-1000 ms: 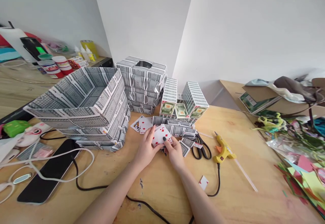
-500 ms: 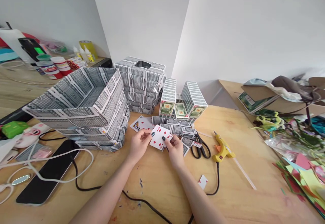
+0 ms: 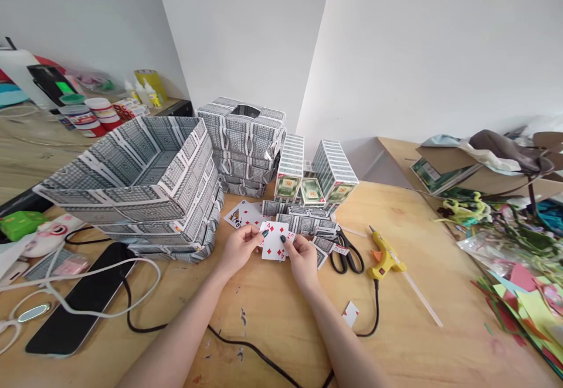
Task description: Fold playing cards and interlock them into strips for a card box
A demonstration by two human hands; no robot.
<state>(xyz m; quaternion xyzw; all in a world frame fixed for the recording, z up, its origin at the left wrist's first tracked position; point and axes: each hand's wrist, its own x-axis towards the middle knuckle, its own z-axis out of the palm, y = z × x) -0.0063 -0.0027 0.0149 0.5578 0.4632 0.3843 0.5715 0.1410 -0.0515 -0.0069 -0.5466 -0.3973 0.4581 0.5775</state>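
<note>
Between my two hands are playing cards (image 3: 274, 248), with a four of diamonds face up on top and part of a five showing at its right edge. My left hand (image 3: 241, 249) pinches the cards from the left, thumb on the face. From the right, my right hand (image 3: 303, 259) pinches them too, thumb near the five. Behind them lie loose face-up cards (image 3: 243, 214) and folded grey-backed cards (image 3: 303, 224). Black-handled scissors (image 3: 347, 257) rest right of my right hand, and a yellow glue gun (image 3: 385, 257) lies farther right.
A large open box made of cards (image 3: 185, 168) stands left, with a lidded card box (image 3: 250, 136) behind. Boxed decks (image 3: 336, 168) are stacked at the back. A phone (image 3: 81, 303) and white cable lie left; a black cord (image 3: 250, 350) crosses the front. Paper scraps (image 3: 523, 300) fill the right.
The cards have turned from tilted to nearly upright between my hands, their edges closer to square. Both hands stay in nearly the same place. The view has shifted slightly.
</note>
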